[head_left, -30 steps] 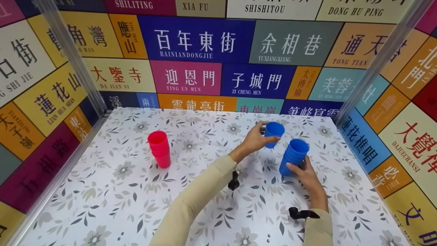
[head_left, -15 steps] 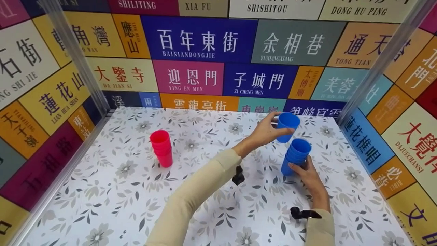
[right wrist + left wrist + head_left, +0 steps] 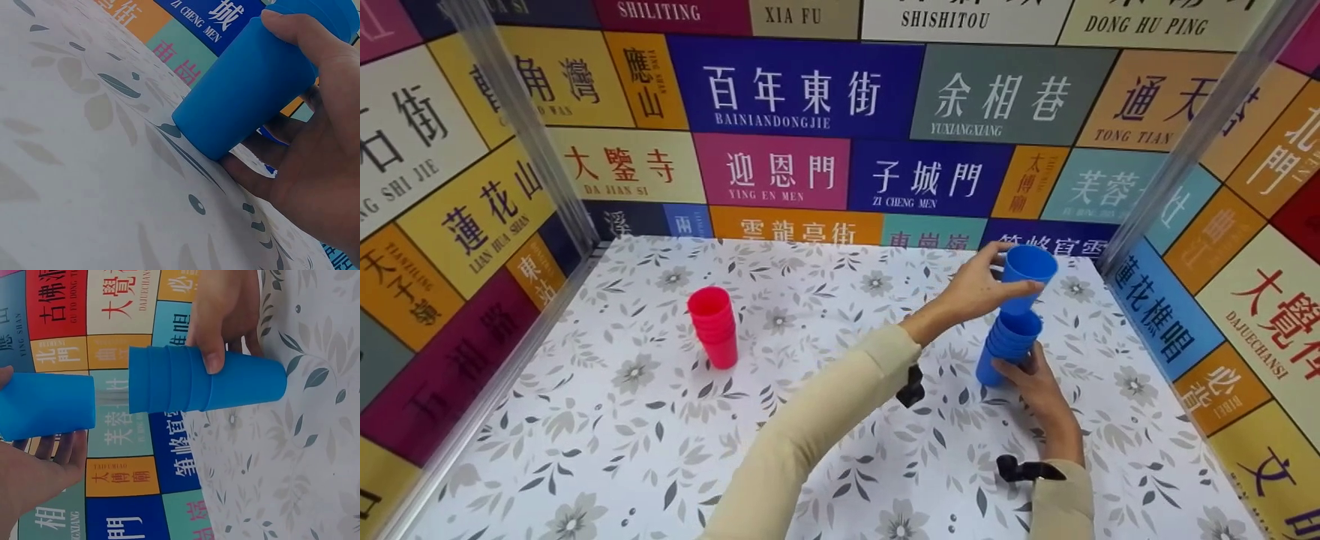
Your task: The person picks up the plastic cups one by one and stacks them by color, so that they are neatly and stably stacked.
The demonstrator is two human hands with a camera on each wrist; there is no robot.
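Observation:
My left hand (image 3: 976, 287) grips a single blue cup (image 3: 1027, 274) by its side, thumb across the front. In the left wrist view a small gap separates this cup's base from the rim of a stack of blue cups (image 3: 169, 379). The stack stands upright on the table, several cups nested together. My right hand (image 3: 1039, 382) holds the stack low down, with the thumb on the near side; in the right wrist view its fingers wrap behind the lowest cup (image 3: 247, 84). On the left stands a stack of red cups (image 3: 714, 330), touched by neither hand.
A white tablecloth (image 3: 607, 442) with grey flowers and leaves covers the table. Walls of coloured sign panels (image 3: 795, 90) enclose the back and both sides. Clear corner strips (image 3: 1170, 142) rise at the back corners.
My left hand has carried its blue cup to the right, from left of the blue stack to over it. The right hand and both stacks have stayed in place.

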